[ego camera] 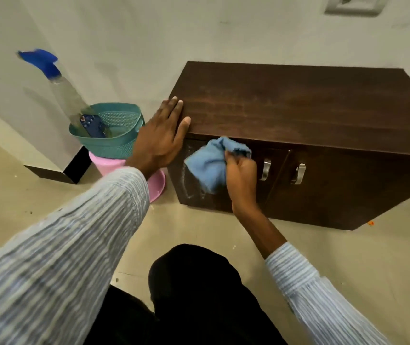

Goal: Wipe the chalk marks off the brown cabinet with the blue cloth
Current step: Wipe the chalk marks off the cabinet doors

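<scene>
The right hand (pixel 242 175) grips the bunched blue cloth (pixel 210 164) against the brown cabinet (pixel 298 108) door, the left hand (pixel 161 135) lies flat and open on its top corner — chalk marks (pixel 189 185) just left of the cloth may only smear if the bunched cloth skims them.

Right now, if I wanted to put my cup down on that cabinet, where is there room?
The brown wooden cabinet's top is bare from the left hand at its left front corner to its right end. Below, the left door is crowded: the right hand presses the blue cloth beside faint chalk marks.
</scene>
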